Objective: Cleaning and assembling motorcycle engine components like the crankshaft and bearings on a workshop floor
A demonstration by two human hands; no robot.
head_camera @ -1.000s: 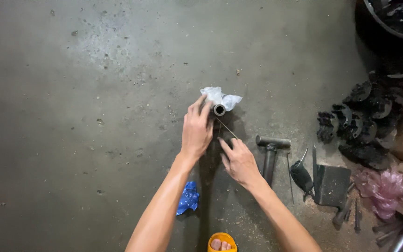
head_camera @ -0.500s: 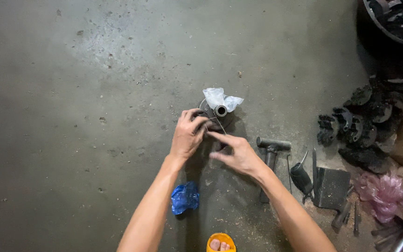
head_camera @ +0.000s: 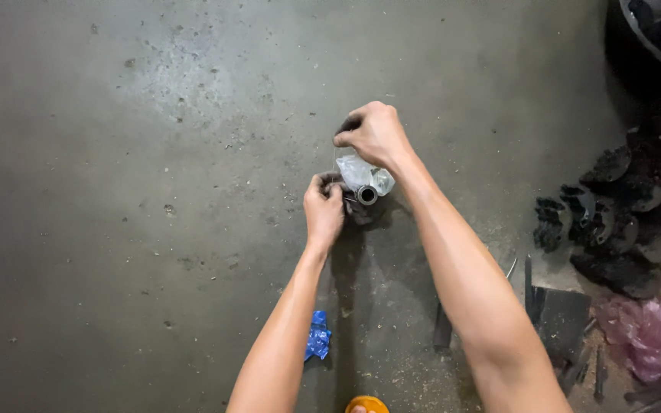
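Note:
A small dark metal part with a round tube opening (head_camera: 366,196) stands on the grey concrete floor. A crumpled clear plastic bag (head_camera: 364,174) lies over its top. My left hand (head_camera: 323,210) grips the part's left side, fingers curled around it. My right hand (head_camera: 374,133) is raised above and behind the part, its fingers pinched on a small dark piece, right at the upper end of the plastic. What that piece is I cannot tell.
A blue scrap (head_camera: 317,336) lies on the floor by my left forearm. Dark gear-like metal parts (head_camera: 613,206) are piled at the right, with a pink plastic bag (head_camera: 643,332) and flat metal tools (head_camera: 556,310) below them. An orange object (head_camera: 366,404) shows at the bottom edge.
My right hand has lifted from beside the part to above it, pinching a small dark piece. My left hand has slid down to hold the part's left side.

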